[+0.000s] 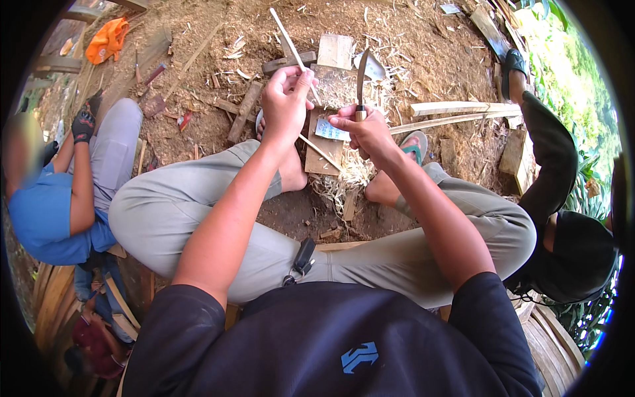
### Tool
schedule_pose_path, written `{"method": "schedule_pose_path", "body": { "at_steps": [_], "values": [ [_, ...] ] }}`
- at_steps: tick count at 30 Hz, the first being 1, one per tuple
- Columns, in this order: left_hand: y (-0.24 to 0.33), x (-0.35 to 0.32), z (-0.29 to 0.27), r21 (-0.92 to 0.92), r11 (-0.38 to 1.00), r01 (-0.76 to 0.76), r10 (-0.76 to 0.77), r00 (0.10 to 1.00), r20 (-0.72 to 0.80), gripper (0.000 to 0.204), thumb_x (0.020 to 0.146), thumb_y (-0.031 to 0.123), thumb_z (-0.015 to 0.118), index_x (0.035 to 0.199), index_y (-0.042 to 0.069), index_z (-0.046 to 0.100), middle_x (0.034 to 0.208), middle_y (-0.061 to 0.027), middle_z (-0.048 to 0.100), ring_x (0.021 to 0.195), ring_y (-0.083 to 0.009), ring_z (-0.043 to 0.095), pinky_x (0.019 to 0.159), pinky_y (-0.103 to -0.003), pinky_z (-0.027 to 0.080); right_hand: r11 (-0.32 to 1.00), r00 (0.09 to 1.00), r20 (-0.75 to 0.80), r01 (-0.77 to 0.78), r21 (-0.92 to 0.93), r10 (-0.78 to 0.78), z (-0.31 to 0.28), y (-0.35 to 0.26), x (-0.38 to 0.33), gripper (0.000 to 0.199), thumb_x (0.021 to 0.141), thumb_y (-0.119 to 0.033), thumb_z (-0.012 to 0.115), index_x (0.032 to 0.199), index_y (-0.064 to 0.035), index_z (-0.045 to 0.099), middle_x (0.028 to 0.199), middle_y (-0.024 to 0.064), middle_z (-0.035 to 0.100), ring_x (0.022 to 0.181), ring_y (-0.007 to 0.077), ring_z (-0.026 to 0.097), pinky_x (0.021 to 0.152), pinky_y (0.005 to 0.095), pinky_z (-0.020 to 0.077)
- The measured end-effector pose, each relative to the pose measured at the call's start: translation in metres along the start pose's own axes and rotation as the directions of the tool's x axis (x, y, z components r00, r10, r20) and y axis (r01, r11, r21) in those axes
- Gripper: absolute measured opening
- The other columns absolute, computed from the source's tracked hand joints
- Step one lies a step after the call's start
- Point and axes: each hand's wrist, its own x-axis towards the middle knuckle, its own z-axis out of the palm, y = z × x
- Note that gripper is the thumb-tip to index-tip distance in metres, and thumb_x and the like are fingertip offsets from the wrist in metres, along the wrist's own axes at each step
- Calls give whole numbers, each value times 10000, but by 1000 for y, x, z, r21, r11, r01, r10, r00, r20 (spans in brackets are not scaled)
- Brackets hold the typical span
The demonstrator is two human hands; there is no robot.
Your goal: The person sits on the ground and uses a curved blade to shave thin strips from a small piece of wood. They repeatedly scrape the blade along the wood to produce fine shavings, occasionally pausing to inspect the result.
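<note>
My left hand is closed round a thin pale wooden stick, which slants up and away to the left. The stick's lower end comes out below the fingers, close to the knife. In my right hand is a knife with a slightly curved blade pointing up; a shiny collar shows at its handle, the rest hidden by the fingers. Blade and stick are apart. Beneath the hands stands a wooden board. On it lie a second thin stick and a pale printed card. Curled shavings heap between my feet.
Wood pieces lie left of the board, and a metal trowel-like blade beyond it. Long wooden strips extend right. A co-worker in blue sits left; another in black sits right. An orange cloth lies far left.
</note>
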Motion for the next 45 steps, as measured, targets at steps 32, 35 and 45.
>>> {"method": "schedule_pose_path", "body": {
  "at_steps": [32, 35, 45],
  "values": [
    [-19, 10, -11, 63, 998, 6, -10, 998, 62, 206, 876, 207, 710, 966, 27, 662, 800, -62, 723, 688, -108, 680, 602, -246, 508, 505, 890, -5, 254, -825, -456, 79, 120, 32, 124, 770, -82, 664, 865, -8, 695, 800, 192, 694, 741, 366, 680, 676, 446, 539],
    [-4, 6, -9, 22, 997, 74, -76, 992, 101, 178, 863, 157, 724, 956, 16, 671, 798, -52, 715, 642, -86, 659, 523, -219, 503, 682, 916, 72, 344, -646, -394, 63, 95, 32, 203, 740, -105, 687, 917, -9, 716, 783, 179, 702, 714, 306, 693, 681, 388, 554],
    [19, -12, 0, -30, 994, 108, -89, 927, 365, 333, 814, 197, 795, 1059, 1, 686, 852, -52, 728, 666, -60, 641, 512, -203, 477, 958, 955, 87, 287, -17, -285, -64, -102, -47, 193, 921, -132, 665, 1034, 20, 631, 927, 65, 681, 847, 120, 667, 794, 265, 572]
  ]
}}
